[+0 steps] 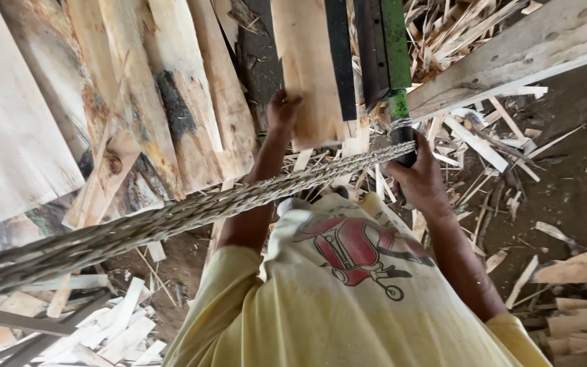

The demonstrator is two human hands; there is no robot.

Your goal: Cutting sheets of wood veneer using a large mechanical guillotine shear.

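Left hand (pixel 283 109) clamps board (pixel 310 68) edge; right hand (pixel 419 180) wrapped tight on handle (pixel 402 132). Keep board square to blade (pixel 341 58), fingers clear.

**Wood scraps everywhere on a dirt floor**

So the floor (pixel 565 197) here is dark packed earth, and it's pretty much buried in offcuts. Thin pale splinters and slivers (pixel 473 139) lie in a messy heap near the top right, and a few bigger chunks (pixel 582 268) sit along the right edge. On the left, a stack of rough-sawn planks (pixel 137 88) leans side by side, pale wood with dark stains and bits of bark. A long grey beam (pixel 511 51) runs diagonally across the top right corner. More short offcuts (pixel 113 329) pile up at the bottom left. Light is soft, even daylight, no hard shadows.
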